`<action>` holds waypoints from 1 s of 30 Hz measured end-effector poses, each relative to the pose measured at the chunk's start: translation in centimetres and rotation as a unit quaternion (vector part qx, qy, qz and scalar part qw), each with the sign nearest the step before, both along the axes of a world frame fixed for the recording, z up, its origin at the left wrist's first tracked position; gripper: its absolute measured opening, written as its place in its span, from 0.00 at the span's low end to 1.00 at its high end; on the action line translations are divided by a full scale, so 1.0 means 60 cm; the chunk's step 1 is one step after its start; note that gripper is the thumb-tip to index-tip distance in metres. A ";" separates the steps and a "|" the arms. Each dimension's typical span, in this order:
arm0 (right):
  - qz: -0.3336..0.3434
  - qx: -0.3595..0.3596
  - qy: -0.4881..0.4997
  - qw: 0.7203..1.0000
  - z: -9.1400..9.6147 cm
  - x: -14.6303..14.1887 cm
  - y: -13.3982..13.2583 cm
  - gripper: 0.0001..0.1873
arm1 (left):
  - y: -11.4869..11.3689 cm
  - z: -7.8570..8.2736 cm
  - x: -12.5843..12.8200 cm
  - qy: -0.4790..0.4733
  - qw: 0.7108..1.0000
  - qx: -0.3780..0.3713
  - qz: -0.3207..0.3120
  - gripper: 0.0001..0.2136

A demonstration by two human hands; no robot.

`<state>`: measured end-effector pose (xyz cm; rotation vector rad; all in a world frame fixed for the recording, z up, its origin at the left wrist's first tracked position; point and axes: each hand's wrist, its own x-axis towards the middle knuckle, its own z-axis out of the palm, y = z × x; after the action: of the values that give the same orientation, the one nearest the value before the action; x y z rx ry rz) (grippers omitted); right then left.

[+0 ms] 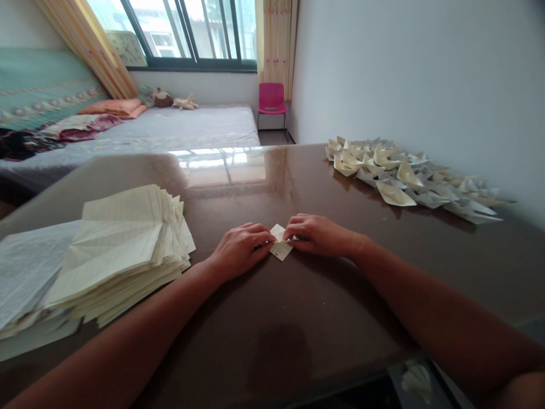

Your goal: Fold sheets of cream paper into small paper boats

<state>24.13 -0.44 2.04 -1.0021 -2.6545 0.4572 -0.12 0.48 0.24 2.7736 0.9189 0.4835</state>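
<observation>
A small folded piece of paper [280, 250], diamond-shaped and cream-coloured, lies at the middle of the brown table [238, 324]. My left hand [246, 245] pinches its left corner, fingers closed. On the opposite corner, the fingers of my right hand [317, 234] are closed as well. Both hands rest low over the tabletop, and their fingertips cover the paper's side corners. Some print shows on its lower part.
To the left sits a thick stack of cream paper sheets [123, 227], beside greyish printed sheets [29, 267]. Many folded paper boats [395, 193] crowd the table's right side along the wall. Beyond the table are a bed [204, 125] and a pink chair [271, 99].
</observation>
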 end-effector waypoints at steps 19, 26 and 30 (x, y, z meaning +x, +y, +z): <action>-0.227 -0.002 -0.049 0.973 -0.027 -0.039 -0.006 0.11 | -0.008 -0.008 0.032 0.075 0.981 0.007 0.181 0.13; -0.192 0.019 -0.036 0.981 -0.026 -0.037 -0.006 0.10 | -0.013 -0.005 0.026 0.092 0.983 0.067 0.145 0.11; -0.128 0.050 -0.047 0.989 -0.020 -0.034 -0.003 0.11 | -0.011 -0.002 0.015 0.091 0.990 0.092 0.050 0.10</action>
<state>22.07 -0.64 0.86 -1.3394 -2.5489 0.2249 0.79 -0.19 0.09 2.9899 1.1098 0.3493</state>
